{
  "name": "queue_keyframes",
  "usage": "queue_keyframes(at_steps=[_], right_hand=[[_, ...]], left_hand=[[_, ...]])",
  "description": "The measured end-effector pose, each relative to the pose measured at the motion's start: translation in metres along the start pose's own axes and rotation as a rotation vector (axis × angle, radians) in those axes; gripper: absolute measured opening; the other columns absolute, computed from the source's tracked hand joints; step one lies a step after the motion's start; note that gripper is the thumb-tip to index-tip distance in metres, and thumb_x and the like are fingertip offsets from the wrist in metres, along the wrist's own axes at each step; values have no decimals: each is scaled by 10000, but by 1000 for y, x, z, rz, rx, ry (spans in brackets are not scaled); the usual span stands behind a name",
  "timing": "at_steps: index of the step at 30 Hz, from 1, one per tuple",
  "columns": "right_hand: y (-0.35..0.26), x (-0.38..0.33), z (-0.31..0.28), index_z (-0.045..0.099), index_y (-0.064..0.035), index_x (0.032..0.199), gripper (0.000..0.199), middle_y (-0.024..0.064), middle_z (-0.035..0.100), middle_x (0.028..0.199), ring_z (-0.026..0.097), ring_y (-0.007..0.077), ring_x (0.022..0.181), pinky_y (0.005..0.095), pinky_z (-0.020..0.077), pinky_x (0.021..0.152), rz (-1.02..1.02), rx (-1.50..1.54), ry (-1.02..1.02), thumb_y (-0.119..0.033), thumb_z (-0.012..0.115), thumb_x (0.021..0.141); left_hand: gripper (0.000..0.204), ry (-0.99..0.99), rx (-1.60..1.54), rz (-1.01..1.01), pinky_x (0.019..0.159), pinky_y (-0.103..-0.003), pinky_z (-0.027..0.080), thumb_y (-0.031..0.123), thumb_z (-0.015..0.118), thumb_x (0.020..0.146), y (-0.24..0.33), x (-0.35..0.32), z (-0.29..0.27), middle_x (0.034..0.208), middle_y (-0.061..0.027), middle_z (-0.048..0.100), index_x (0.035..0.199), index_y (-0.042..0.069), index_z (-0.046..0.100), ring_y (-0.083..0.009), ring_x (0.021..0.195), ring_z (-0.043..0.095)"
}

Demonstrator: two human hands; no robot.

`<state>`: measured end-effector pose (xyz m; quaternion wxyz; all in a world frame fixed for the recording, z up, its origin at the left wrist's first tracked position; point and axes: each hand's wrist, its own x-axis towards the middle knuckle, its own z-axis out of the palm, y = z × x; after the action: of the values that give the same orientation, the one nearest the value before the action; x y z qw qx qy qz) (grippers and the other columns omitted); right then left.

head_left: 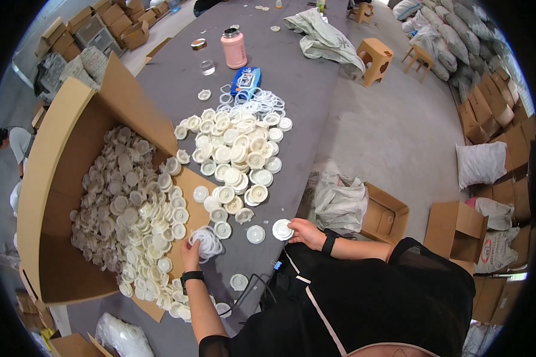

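Here the left hand (190, 253) closes on a bunch of thin white rings (207, 243) beside the cardboard box (53, 178). The right hand (307, 232) pinches one white cap (281, 229) at the tabletop (315, 89) edge. I think the cap could slip off the edge if the pinch loosens.

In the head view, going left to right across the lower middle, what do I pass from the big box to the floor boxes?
Open cardboard box of white caps → left hand holding clear rings → loose cap → right hand holding a white cap → small open box → closed brown box.
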<state>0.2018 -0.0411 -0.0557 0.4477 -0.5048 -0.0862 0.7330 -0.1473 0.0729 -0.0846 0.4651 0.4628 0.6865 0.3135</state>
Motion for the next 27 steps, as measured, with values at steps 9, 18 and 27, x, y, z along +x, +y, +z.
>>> queue_keyframes(at_steps=[9, 18, 27], right_hand=[[33, -4, 49, 496, -69, 891, 189, 29, 558, 786, 551, 117, 671, 246, 456, 599, 120, -132, -134, -247, 476, 829], [78, -9, 60, 499, -72, 871, 194, 27, 554, 738, 543, 106, 622, 215, 439, 540, 80, -73, -111, -261, 467, 835], [107, -14, 75, 486, -81, 863, 207, 41, 563, 712, 535, 102, 602, 191, 396, 478, 20, -4, -21, -281, 439, 841]], left_hand=[[230, 286, 143, 266, 630, -271, 422, 98, 577, 719, -17, -36, -10, 873, -105, 537, 908, -23, 525, -145, 688, 500], [198, 260, -301, 66, 564, -228, 411, 103, 608, 709, -27, 14, 6, 725, -72, 565, 830, -44, 553, -102, 623, 504], [170, 140, -486, -34, 469, -201, 382, 28, 620, 675, -33, -10, 2, 690, -34, 542, 813, 8, 522, -91, 550, 498]])
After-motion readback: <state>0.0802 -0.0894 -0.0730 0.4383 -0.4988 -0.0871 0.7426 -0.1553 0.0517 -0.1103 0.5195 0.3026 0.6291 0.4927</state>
